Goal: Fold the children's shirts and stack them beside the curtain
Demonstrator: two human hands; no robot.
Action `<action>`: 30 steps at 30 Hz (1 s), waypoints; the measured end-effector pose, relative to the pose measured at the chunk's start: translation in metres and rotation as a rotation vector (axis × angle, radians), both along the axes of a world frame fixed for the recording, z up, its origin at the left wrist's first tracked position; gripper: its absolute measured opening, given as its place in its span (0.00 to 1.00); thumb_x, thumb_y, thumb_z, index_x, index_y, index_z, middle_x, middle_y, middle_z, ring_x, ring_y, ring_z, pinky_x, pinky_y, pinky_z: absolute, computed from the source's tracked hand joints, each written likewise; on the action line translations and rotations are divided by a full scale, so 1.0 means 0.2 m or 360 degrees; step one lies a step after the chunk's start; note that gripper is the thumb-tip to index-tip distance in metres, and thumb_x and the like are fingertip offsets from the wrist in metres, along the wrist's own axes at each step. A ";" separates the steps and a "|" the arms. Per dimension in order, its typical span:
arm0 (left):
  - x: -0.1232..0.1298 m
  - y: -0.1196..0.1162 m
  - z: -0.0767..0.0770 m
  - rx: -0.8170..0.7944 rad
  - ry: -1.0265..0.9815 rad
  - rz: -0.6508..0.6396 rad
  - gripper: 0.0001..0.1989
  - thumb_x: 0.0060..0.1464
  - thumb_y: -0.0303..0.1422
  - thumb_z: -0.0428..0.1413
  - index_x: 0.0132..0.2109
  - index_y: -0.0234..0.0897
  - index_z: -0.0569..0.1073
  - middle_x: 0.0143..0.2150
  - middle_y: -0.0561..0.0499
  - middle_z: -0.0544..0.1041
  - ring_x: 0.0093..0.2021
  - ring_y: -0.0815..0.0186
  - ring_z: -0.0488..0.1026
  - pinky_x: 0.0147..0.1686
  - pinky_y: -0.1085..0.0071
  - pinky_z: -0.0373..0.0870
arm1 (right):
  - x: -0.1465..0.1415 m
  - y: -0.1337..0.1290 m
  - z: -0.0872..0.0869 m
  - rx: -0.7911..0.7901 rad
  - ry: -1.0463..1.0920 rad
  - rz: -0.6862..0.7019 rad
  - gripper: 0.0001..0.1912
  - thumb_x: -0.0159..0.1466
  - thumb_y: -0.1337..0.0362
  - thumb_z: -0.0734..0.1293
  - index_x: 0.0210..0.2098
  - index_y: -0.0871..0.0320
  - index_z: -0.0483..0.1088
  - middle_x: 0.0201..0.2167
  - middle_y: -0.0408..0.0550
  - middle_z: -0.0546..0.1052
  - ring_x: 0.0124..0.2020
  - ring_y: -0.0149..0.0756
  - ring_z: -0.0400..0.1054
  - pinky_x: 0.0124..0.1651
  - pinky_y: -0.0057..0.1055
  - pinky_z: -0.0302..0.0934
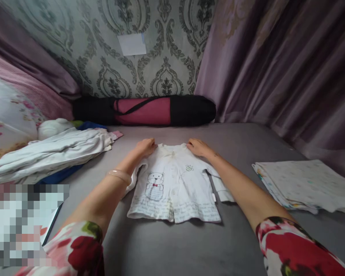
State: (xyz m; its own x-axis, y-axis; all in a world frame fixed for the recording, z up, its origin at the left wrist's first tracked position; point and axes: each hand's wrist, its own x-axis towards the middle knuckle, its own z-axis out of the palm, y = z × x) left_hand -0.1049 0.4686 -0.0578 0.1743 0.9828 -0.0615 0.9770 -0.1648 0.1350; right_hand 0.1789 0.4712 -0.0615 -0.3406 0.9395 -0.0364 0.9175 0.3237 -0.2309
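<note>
A small white baby shirt [175, 184] with a bear print, a little green motif and rows of writing along its hem lies front up on the grey sheet, collar away from me. My left hand [146, 147] is closed on its left shoulder beside the collar. At the opposite shoulder, my right hand [197, 147] has its fingers curled on the fabric. Both sleeves hang out to the sides, each partly hidden by my forearms.
White clothes [63, 149] are heaped at the left, near a blurred item. Folded patterned cloths [307, 184] lie at the right. A black and red long bag [143, 111] rests against the wall, between curtains [247, 57].
</note>
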 end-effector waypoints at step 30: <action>0.36 -0.08 -0.01 0.0409 0.0113 -0.0108 0.14 0.61 0.32 0.49 0.53 0.35 0.68 0.53 0.38 0.71 0.54 0.51 0.66 0.51 0.57 0.63 | 0.43 -0.34 0.15 -0.0367 0.0718 -0.0649 0.21 0.66 0.49 0.62 0.35 0.62 0.72 0.28 0.51 0.78 0.29 0.34 0.72 0.31 0.26 0.64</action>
